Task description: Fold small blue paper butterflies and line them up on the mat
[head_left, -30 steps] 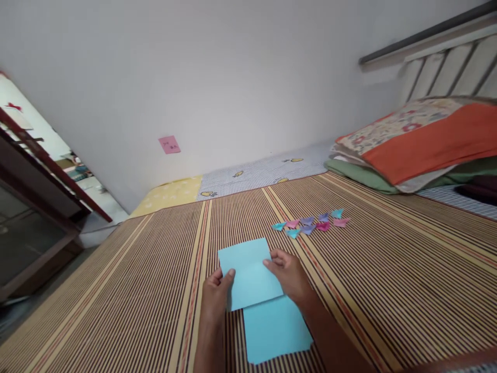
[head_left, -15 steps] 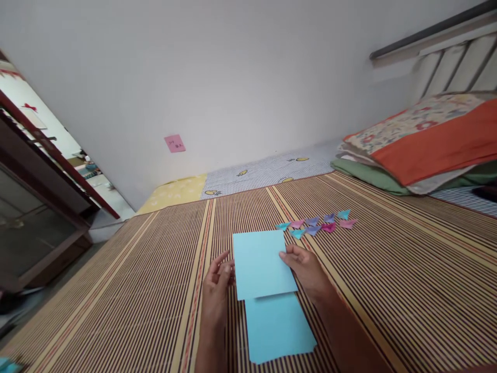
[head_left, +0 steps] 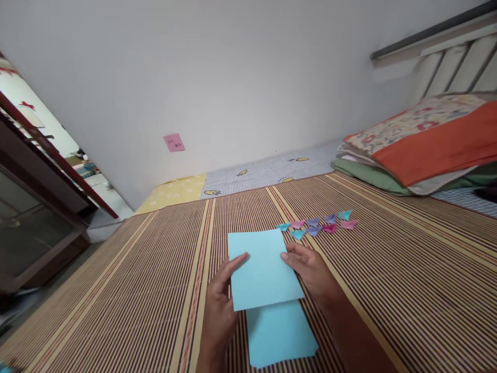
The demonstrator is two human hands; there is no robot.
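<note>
A square light-blue sheet of paper (head_left: pixel 264 272) is held up at a tilt between my two hands. My right hand (head_left: pixel 308 267) pinches its right edge, thumb on the front and fingers behind. At the left edge, my left hand (head_left: pixel 223 298) has one finger across the front of the sheet, while its other fingers are partly hidden behind the paper. Below lies another light-blue paper (head_left: pixel 281 334) on the striped mat, perhaps a stack, its upper part covered by the held sheet. Several small folded paper pieces (head_left: pixel 313 230) in blue, purple and pink sit in two rows beyond my right hand.
The striped woven mat (head_left: pixel 135 269) covers the bed up to a patterned sheet (head_left: pixel 248 173) along the wall. Folded bedding with an orange and floral cover (head_left: pixel 435 140) is stacked at the right. A pink note (head_left: pixel 174 142) is on the wall; a doorway opens at the left.
My left hand has come onto the left side of the light-blue sheet, one finger now over its front. The sheet has shifted slightly left and toward me, with my right hand still on it.
</note>
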